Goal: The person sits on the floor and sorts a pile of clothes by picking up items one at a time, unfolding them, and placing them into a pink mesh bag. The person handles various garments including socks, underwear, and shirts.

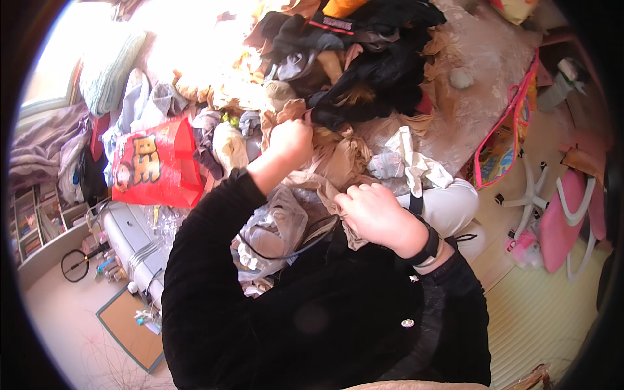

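Note:
My right hand, with a dark band at its wrist, is closed on a thin, stretchy beige garment, like a pair of tights. One end hangs below the fingers, and the cloth runs up toward my left hand. That hand is a loose fist at the near edge of the clothes pile; its fingertips are turned away, so its grip does not show. Beside it lies crumpled tan cloth of a similar kind. A see-through plastic bag with pale clothing lies below my hands, a dark cord across it.
Dark clothes are heaped at the far side. A red shopping bag stands left of my arm. White socks lie right of the pile. A pink-edged bag and a pink chair are at the right.

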`<action>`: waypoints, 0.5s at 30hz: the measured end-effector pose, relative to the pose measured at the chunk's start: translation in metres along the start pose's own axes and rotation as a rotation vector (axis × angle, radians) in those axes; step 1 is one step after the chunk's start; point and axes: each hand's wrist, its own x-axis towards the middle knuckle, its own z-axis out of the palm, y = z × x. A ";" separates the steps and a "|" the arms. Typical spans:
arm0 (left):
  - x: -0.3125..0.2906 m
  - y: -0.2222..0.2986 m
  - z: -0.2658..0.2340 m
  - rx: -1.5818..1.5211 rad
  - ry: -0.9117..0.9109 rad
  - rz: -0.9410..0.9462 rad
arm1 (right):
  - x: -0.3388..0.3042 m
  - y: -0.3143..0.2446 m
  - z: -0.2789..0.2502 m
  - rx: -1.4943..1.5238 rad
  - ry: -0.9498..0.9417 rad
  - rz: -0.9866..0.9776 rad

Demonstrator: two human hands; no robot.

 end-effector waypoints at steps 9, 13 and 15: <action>-0.093 0.084 -0.080 -0.620 0.427 1.125 | -0.052 0.018 -0.061 0.405 0.480 -0.078; -0.084 0.089 -0.063 -0.860 0.188 1.201 | -0.112 0.015 -0.085 0.521 0.542 0.194; -0.077 0.082 -0.057 -0.914 0.047 1.213 | -0.161 0.011 -0.106 1.369 0.636 0.009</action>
